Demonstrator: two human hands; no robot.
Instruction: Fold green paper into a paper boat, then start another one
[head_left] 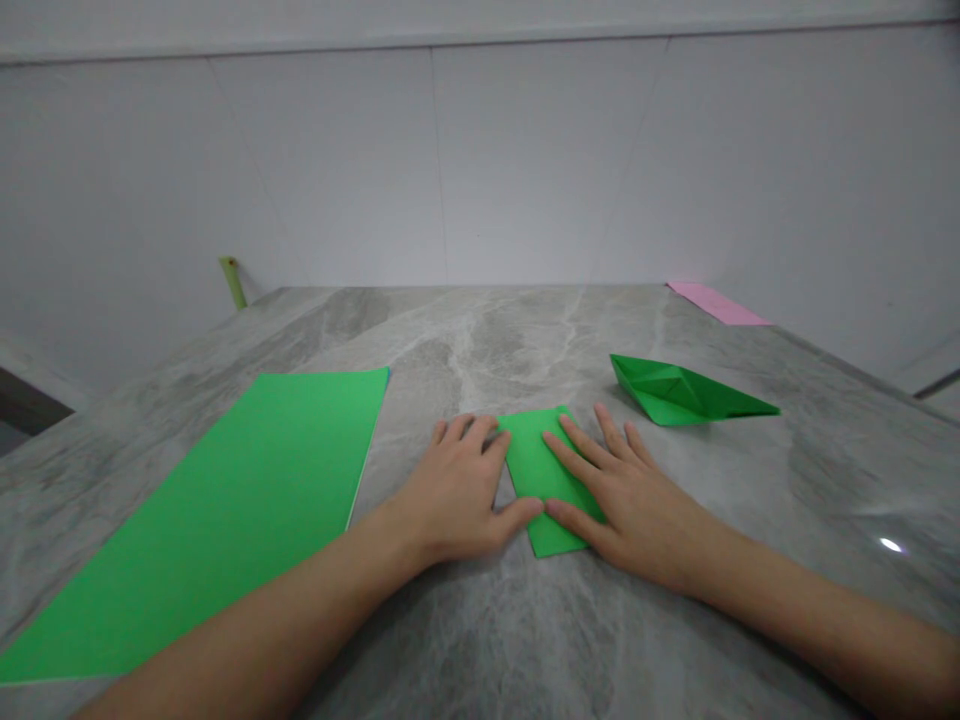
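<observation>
A small folded piece of green paper [534, 462] lies flat on the grey marbled table between my hands. My left hand [463, 490] rests at its left edge, with the thumb and fingertips touching the paper and the fingers apart. Spread over the right side of the paper is my right hand [619, 490], its fingers outstretched and its palm down. Both thumbs point at each other near the lower part of the paper. Behind my right hand sits a folded green paper boat [686, 392]. My right hand covers part of the folded paper's right edge.
Large green paper sheets [225, 510] lie on the left side of the table [480, 640], partly under my left forearm. A pink paper [716, 303] is at the far right corner. A pale wall [510, 170] stands behind the table.
</observation>
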